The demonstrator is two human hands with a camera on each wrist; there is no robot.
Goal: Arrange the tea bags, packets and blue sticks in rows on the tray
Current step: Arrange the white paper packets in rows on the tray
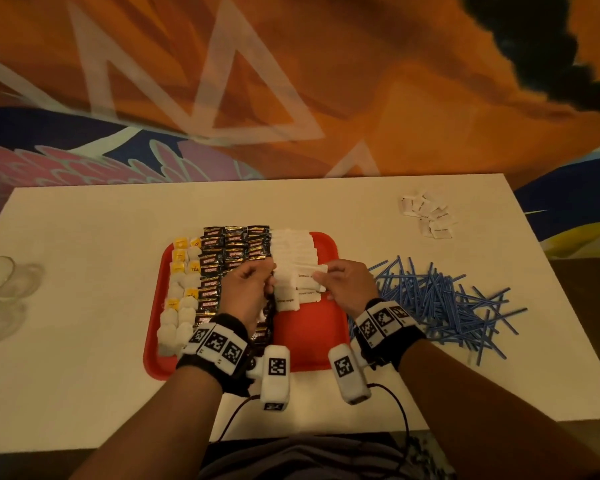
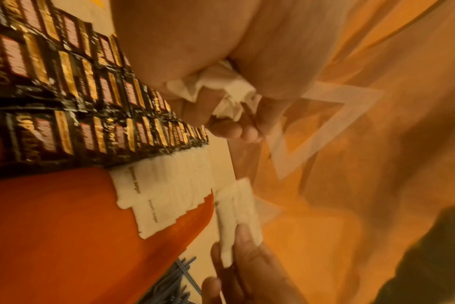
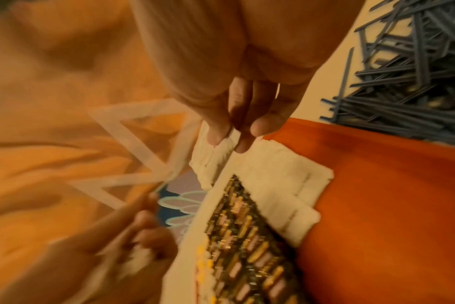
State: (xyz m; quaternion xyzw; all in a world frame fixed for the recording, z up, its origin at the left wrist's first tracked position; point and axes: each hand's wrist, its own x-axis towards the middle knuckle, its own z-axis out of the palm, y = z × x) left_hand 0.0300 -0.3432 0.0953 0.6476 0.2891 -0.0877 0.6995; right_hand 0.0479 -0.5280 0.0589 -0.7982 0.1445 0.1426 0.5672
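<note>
White packet [image 1: 309,277] (right-hand [image 1: 347,285] grip)

A red plastic tray [image 1: 312,355] is being carried at the middle of the white rectangular bench [image 1: 84,393]. Scattered blue sticks [image 1: 440,299], small white paper packets [image 1: 426,213] and clear glass bowls [image 1: 0,292] are being borne beside it.

head cam looks down, wrist cams close over shared red tray [image 1: 312,341]
</note>
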